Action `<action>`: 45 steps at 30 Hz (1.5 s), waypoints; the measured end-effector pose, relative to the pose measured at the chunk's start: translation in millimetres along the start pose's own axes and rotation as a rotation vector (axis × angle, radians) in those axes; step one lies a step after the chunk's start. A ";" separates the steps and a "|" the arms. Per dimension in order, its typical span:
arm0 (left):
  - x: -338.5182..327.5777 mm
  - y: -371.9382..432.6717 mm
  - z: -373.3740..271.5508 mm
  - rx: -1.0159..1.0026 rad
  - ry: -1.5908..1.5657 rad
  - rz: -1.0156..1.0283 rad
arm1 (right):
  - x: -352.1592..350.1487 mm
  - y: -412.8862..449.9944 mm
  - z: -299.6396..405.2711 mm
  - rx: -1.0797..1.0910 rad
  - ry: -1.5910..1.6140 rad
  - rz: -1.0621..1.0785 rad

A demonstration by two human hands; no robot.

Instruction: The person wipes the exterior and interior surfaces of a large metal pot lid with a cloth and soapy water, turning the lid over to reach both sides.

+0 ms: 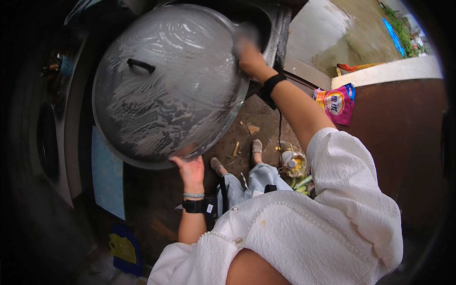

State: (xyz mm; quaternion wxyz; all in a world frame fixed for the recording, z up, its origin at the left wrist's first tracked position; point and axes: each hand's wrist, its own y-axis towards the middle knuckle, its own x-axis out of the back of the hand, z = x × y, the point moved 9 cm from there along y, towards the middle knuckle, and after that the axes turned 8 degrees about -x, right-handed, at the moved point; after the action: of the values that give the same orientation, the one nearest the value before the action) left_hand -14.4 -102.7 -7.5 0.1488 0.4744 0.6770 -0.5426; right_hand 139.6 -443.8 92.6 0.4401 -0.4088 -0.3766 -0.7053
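Observation:
A large round metal pot lid (178, 89) with a black handle (141, 65) is tilted in front of me. Streaks of whitish suds cover much of its surface. My left hand (191, 172) grips the lid's near rim from below, fingers partly hidden behind it. At the far right rim is my right hand (251, 57), blurred, with a grey scouring pad (246, 34) in its fingers; the blur hides the pad's exact form. Behind the lid, a metal sink (272, 39) is partly covered by it.
A pink printed bag (337, 105) lies against a brown panel (395, 142) on the right. By my feet stands a bag of refuse (294, 162), with scraps (253, 129) on the floor. To the left are a stove (48, 139) and a light blue panel (107, 174).

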 end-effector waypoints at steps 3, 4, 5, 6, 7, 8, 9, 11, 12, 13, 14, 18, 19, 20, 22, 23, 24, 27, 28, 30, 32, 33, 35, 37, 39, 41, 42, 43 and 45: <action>-0.3 1.7 6.0 0.035 -0.074 0.037 | -15.2 5.5 27.3 -0.009 0.095 0.050; 3.4 3.3 4.9 0.020 -0.087 0.024 | -5.6 -11.0 66.6 0.135 0.079 -0.006; 4.2 3.7 5.4 0.045 -0.096 0.028 | 3.1 -35.4 106.0 0.274 0.063 -0.067; 5.5 3.6 6.3 0.072 -0.103 0.034 | -2.1 -64.8 137.7 0.364 0.009 -0.019; 6.2 3.9 6.4 0.068 -0.108 0.030 | -7.0 -86.5 160.7 0.451 -0.048 0.024; 4.5 4.4 8.4 0.078 -0.128 0.025 | -7.5 -89.4 168.5 0.454 -0.052 0.023; 3.0 4.9 9.6 0.086 -0.146 0.019 | -11.1 -96.3 183.3 0.572 -0.062 0.037; 1.4 2.7 8.9 0.100 -0.159 0.029 | -16.0 -85.7 201.3 0.704 -0.067 0.054; -7.0 -1.7 16.2 0.186 -0.185 0.080 | -15.8 -41.2 183.7 0.487 0.025 0.135; -10.2 -7.6 20.9 0.266 -0.206 0.122 | -24.8 -8.2 164.0 0.268 0.124 0.221; -13.5 -10.1 22.2 0.285 -0.146 0.136 | -25.5 10.9 154.3 0.302 -0.091 0.125; 1.0 -5.7 -7.3 0.375 -0.256 0.105 | -28.0 19.0 148.9 0.378 -0.317 0.016; 22.3 14.4 -39.8 0.199 -0.199 0.076 | -24.8 19.7 151.1 0.378 -0.321 0.016; 40.0 32.0 -69.3 0.157 -0.161 0.056 | -21.7 17.8 150.1 0.356 -0.351 0.017; 59.3 66.1 -111.8 0.168 -0.033 0.109 | -16.7 15.3 154.4 0.344 -0.381 0.013; 59.3 87.7 -139.1 0.074 0.082 0.086 | -16.8 17.1 153.2 0.317 -0.360 0.045; 61.7 112.9 -162.8 0.000 0.187 0.085 | -16.5 17.3 147.7 0.283 -0.347 0.082; 71.7 182.3 -251.9 -0.111 0.235 0.167 | -20.1 18.8 158.5 0.191 -0.439 0.222; 73.8 198.1 -275.8 -0.117 0.258 0.144 | -25.6 20.0 159.7 0.199 -0.446 0.217; 70.0 215.7 -286.5 -0.046 0.298 0.154 | -24.3 20.3 171.5 0.374 -0.359 0.017; 57.0 210.1 -275.5 -0.020 0.358 0.116 | -23.4 31.1 163.3 0.385 -0.263 0.037; 50.3 194.3 -256.6 0.000 0.359 0.108 | -23.2 35.8 151.8 0.382 -0.156 0.061; 21.7 160.2 -226.8 -0.149 0.419 0.054 | -5.8 55.3 108.2 0.322 -0.264 -0.072; 7.9 110.1 -195.8 -0.268 0.364 -0.058 | 4.0 67.7 68.7 0.237 -0.408 -0.037; 6.6 52.7 -181.5 -0.298 0.274 -0.080 | 6.7 48.9 106.3 0.141 -0.164 0.054; 7.6 12.2 -160.5 -0.278 0.190 -0.143 | 5.2 -4.0 156.6 0.147 -0.006 0.213; 8.9 3.9 -147.6 -0.255 0.147 -0.115 | 12.7 -42.4 194.2 0.390 -0.101 0.141; 6.3 -3.9 -139.0 -0.253 0.149 -0.113 | 2.2 -75.3 212.9 0.548 -0.196 0.162; 2.8 -9.9 -122.1 -0.231 0.111 -0.107 | -2.6 -147.2 255.2 0.741 -0.201 0.325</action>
State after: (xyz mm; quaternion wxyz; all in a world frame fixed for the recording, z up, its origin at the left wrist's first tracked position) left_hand 14.6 6.0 41.2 0.1358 0.4467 0.7664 -0.4412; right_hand 66.2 -167.1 162.6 0.6241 -0.3439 -0.5764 -0.4000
